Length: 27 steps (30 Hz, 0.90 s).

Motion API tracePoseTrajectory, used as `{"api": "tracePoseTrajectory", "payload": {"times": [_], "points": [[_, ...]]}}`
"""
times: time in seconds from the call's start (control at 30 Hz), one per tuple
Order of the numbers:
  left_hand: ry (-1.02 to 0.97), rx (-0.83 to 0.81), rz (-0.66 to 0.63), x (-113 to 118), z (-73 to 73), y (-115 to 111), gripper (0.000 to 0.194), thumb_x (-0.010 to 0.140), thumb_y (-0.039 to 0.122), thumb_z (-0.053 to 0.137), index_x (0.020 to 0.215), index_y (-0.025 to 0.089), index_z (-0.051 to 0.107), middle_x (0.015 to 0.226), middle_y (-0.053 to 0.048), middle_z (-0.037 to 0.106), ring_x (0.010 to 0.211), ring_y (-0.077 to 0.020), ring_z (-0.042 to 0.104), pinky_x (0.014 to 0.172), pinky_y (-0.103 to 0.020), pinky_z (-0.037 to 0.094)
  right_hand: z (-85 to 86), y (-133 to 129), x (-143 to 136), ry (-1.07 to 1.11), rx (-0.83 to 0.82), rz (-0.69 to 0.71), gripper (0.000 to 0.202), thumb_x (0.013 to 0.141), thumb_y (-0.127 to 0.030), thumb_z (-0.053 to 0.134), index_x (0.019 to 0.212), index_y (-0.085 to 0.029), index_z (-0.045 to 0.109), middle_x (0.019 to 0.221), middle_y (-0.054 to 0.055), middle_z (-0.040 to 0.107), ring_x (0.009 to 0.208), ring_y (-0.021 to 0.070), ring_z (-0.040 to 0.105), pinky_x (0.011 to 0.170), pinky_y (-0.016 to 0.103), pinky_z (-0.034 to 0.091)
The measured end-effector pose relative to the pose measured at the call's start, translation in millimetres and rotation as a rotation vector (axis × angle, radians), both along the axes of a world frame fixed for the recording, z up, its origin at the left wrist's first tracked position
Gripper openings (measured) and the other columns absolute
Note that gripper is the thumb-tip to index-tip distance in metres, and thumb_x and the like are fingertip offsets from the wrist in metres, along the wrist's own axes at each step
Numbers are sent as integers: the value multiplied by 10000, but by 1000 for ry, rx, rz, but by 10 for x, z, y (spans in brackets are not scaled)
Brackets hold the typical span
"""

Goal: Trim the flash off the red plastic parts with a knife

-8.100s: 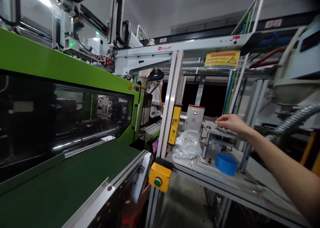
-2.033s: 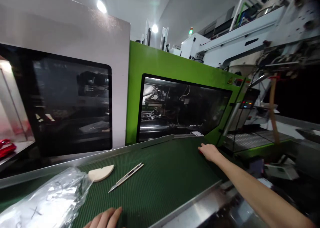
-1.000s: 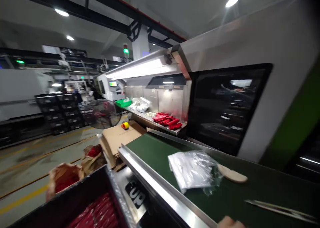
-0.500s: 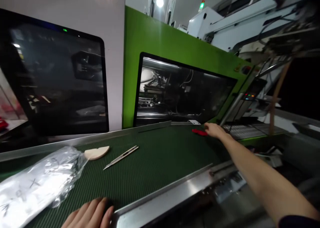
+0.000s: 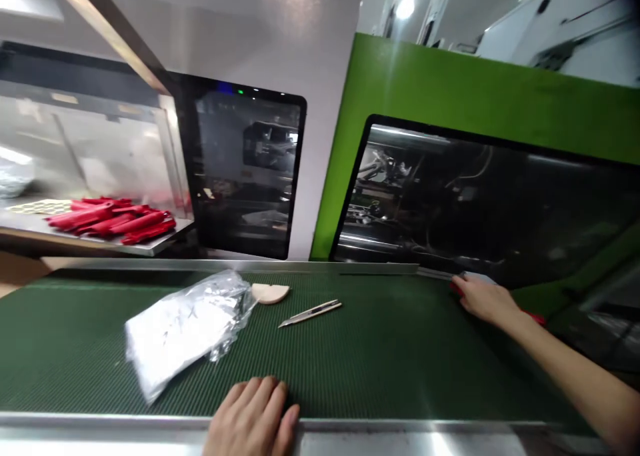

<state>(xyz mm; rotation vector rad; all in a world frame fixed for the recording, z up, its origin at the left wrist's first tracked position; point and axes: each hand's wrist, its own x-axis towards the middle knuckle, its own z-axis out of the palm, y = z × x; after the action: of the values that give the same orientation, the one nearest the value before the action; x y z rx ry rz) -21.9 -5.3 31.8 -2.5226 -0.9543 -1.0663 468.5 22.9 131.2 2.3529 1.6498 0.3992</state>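
**Right hand reaches a red part at the far side of the green belt**

The person's right hand point(image 5: 484, 299) is stretched across to the back right of the green conveyor belt point(image 5: 380, 356), fingers curled down over a small red part point(image 5: 534, 318). Only slivers of red show at either side of the hand, so it cannot be told whether the part is gripped or merely touched. By the look of it, the part has been reached but not yet lifted off the belt.

The left hand point(image 5: 255, 421) rests flat and open on the belt's near edge, holding nothing.

Between the hands lie a slim utility knife point(image 5: 311, 313), a pale half-round piece point(image 5: 271, 293) and a crumpled clear plastic bag point(image 5: 187, 324), all untouched. On a steel shelf point(image 5: 150, 246) at far left sits a pile of similar red parts point(image 5: 113, 219). Behind the belt stands a green and grey machine point(image 5: 425, 89) with dark windows.
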Motion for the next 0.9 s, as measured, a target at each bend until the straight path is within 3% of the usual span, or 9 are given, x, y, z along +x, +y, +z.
{"api": "tracePoseTrajectory", "payload": {"times": [0.1,0.3,0.43,0.5,0.6,0.67,0.73,0.8,0.9], "points": [[-23,-97,-11,18,5,-37,200,960,223,460,830,192,610,759,-16,608,687,-198,533,665,-349,319,-18,32,-714,33,-67,190,341,944,-338,582,1236,-166,549,1191,79,590,951,184,622,828,398,546],[-91,-291,-52,-25,26,-47,225,955,232,467,793,199,619,774,-35,634,705,-217,551,670,-358,336,-75,-104,-2079,242,-122,520,275,915,-299,628,1147,-155,602,1101,57,628,905,172,631,820,393,544],[-276,-486,-88,56,173,-210,184,950,272,508,1098,204,594,1050,-67,674,935,-228,624,796,-354,464,62,-412,-2811,457,44,671,380,949,-293,571,1319,-222,520,1126,62,638,907,173,646,833,364,533],[-433,-652,-148,116,284,-381,391,943,290,544,1316,208,458,1231,-92,624,1094,-208,609,897,-321,500,117,-590,-3214,597,141,729,383,991,-361,492,1356,-246,472,1106,45,644,884,132,646,820,274,526],[-916,-1127,-373,98,448,-663,578,913,314,601,1429,224,357,1356,-113,561,1206,-220,570,975,-301,495,163,-755,-3719,771,204,781,370,1036,-432,334,1330,-240,451,957,-4,655,766,69,638,696,163,514],[-1225,-1334,-415,-34,531,-824,602,876,337,657,1403,192,405,1297,-131,603,1184,-250,582,970,-319,494,179,-732,-3853,839,189,809,388,1050,-435,256,1353,-257,423,962,-17,669,778,61,653,684,154,516],[-1359,-1400,-353,-237,585,-965,623,846,348,702,1375,163,430,1209,-140,648,1132,-252,604,934,-314,497,158,-584,-3777,855,159,815,383,1057,-402,247,1376,-273,414,1092,0,673,915,81,664,779,190,530],[-1420,-1473,-313,-454,610,-1106,631,835,340,718,1365,150,434,1160,-152,667,1033,-236,637,856,-300,508,62,-340,-3543,811,150,765,355,1053,-349,293,1334,-234,476,1241,51,625,1098,129,617,931,277,507],[-1505,-1587,-333,-707,591,-1313,616,838,330,707,1359,134,442,1148,-192,667,917,-227,651,753,-303,505,-220,44,-3106,647,107,651,332,972,-326,530,1266,-173,549,1336,114,548,1209,243,542,1036,497,433]]}}
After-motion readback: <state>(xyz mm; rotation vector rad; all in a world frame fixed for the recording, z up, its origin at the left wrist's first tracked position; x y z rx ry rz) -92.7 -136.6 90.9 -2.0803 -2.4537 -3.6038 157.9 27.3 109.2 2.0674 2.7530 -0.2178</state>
